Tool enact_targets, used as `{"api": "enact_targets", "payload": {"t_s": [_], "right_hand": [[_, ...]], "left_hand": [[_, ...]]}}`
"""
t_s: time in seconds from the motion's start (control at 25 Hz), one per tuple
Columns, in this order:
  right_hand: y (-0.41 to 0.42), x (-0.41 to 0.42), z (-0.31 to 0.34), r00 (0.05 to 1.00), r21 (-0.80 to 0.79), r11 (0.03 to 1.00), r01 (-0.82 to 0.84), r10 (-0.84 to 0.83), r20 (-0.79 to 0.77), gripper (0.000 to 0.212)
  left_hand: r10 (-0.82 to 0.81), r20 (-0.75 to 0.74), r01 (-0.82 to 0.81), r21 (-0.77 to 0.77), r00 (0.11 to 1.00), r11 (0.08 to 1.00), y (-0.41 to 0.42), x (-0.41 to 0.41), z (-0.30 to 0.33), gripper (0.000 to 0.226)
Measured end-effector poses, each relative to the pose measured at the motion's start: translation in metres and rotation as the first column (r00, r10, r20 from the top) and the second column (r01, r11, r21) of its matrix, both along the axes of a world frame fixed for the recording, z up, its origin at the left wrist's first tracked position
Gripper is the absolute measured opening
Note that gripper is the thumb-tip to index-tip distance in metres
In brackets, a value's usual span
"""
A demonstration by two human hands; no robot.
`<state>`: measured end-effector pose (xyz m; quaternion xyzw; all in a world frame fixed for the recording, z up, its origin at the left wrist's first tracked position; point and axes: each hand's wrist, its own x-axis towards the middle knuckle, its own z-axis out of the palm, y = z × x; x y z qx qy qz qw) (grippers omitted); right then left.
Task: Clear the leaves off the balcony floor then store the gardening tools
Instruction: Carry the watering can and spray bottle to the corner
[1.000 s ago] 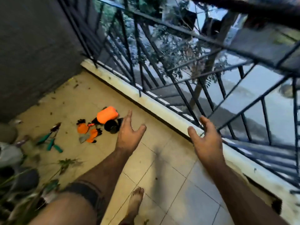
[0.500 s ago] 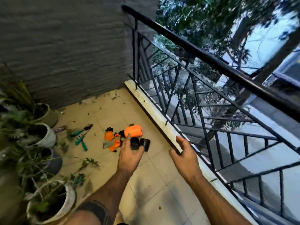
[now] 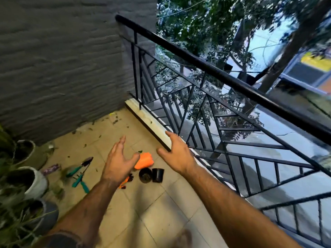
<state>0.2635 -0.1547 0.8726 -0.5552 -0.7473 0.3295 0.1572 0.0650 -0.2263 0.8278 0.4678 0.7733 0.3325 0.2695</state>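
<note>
Both hands, left hand (image 3: 117,164) and right hand (image 3: 176,154), reach out spread and empty above the orange pouch (image 3: 144,160), with green-handled tools (image 3: 79,173) lying left.

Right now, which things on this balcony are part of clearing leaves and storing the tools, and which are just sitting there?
Part of the job:
- green-handled tools
- orange tool pieces
- orange container
- leaf litter by the wall

Just there:
- two small black pots
- potted plants
- railing

Left hand and right hand hold nothing.
</note>
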Motion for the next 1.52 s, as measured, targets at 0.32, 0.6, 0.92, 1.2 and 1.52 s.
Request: {"api": "enact_targets", "payload": {"t_s": [0.32, 0.6, 0.92, 1.2, 1.52], "right_hand": [[0.126, -0.014, 0.005, 0.998, -0.018, 0.998, -0.060, 0.061, 0.018, 0.079], [0.188, -0.038, 0.003, 0.994, -0.013, 0.995, -0.095, 0.095, 0.061, 0.080], [0.209, -0.123, -0.030, 0.992, -0.097, 0.995, -0.029, 0.040, 0.120, 0.078], [0.236, -0.199, -0.089, 0.981, -0.179, 0.984, 0.015, 0.021, 0.195, 0.071], [0.292, -0.226, -0.248, 0.949, -0.315, 0.948, -0.031, 0.127, 0.290, 0.072]], "left_hand": [[0.072, -0.024, -0.071, 0.050, 0.997, 0.996, 0.090, 0.000, 0.023, 0.084], [0.084, -0.043, -0.082, 0.048, 0.996, 0.996, 0.144, -0.020, 0.026, 0.083], [0.021, 0.028, -0.020, -0.043, 0.999, 0.999, 0.186, -0.124, -0.010, 0.081], [0.017, 0.063, -0.003, -0.215, 0.998, 0.977, 0.209, -0.214, -0.077, 0.083], [0.124, 0.143, -0.082, -0.269, 0.982, 0.960, 0.256, -0.227, -0.218, 0.077]]}}
